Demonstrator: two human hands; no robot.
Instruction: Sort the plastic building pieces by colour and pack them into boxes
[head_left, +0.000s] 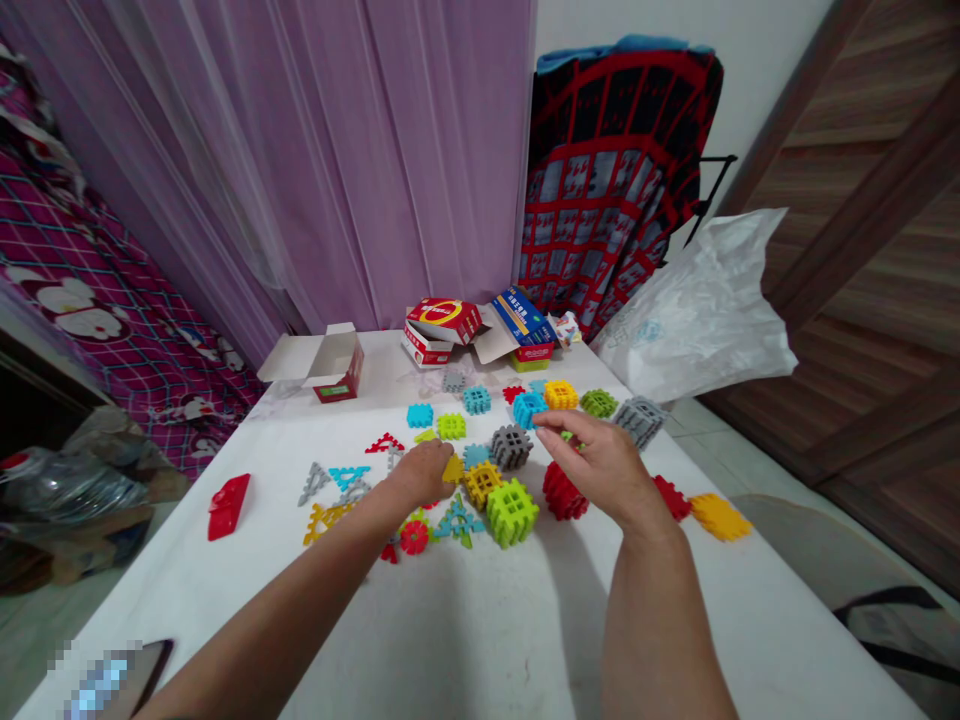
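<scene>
Plastic building pieces in several colours lie over the white table (pixel 480 640). My left hand (pixel 429 470) has its fingers closed at a yellow piece (pixel 453 469), left of a yellow block stack (pixel 482 484). My right hand (pixel 589 455) is over the right side of the pieces, thumb and fingertips close together beside a blue stack (pixel 529 408); whether anything small is between them is unclear. Below it sits a red stack (pixel 562 492), partly hidden by the hand. A grey stack (pixel 511 447) and a lime green stack (pixel 513 512) stand between my hands.
An open box (pixel 337 365), a red box (pixel 446 320) and a blue box (pixel 523 318) stand at the back. A white plastic bag (pixel 697 310) is at the right edge. A red piece (pixel 228 506) and a phone (pixel 112 685) lie at left.
</scene>
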